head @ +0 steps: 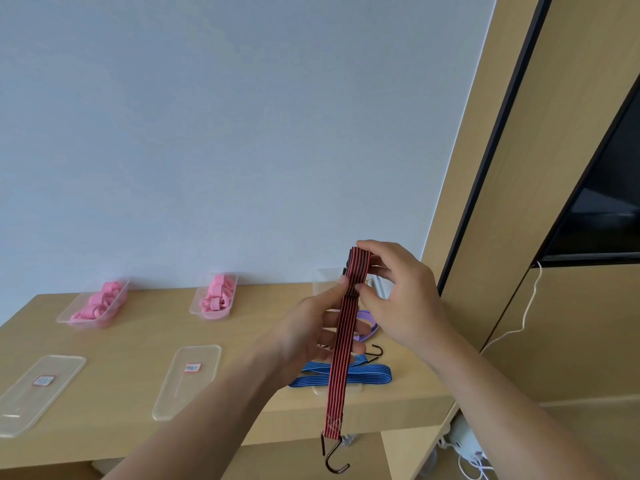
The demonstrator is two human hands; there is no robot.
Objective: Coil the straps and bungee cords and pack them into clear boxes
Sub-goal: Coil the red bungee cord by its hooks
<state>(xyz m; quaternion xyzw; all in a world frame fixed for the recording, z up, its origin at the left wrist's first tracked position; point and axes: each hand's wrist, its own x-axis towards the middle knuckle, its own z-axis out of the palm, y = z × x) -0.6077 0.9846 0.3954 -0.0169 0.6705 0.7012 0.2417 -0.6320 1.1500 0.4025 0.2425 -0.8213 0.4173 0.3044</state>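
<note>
Left hand (311, 336) first on my screen: it grips the red-and-black bungee cord (341, 358) mid-length, with the thumb pressed on the band's front and the fingers curled behind it. Just above, the right hand (398, 292) pinches the cord's folded top end between thumb and fingertips. I see the cord held up in the air over the right part of the wooden desk (131, 341). It hangs straight down past the front edge, its 2 metal hooks (333, 451) dangling at the bottom.

Below the hands, a blue bungee cord (367, 374) lies looped on the desk, and a purple cord (367, 323) lies just behind it. An empty clear box (322, 280) stands against the wall behind the hands. Further left, 2 clear boxes (119, 299) (194, 306) hold coiled pink straps (93, 303). In front of them lie 2 clear lids (20, 410) (173, 400), each bearing a small red-bordered label.
</note>
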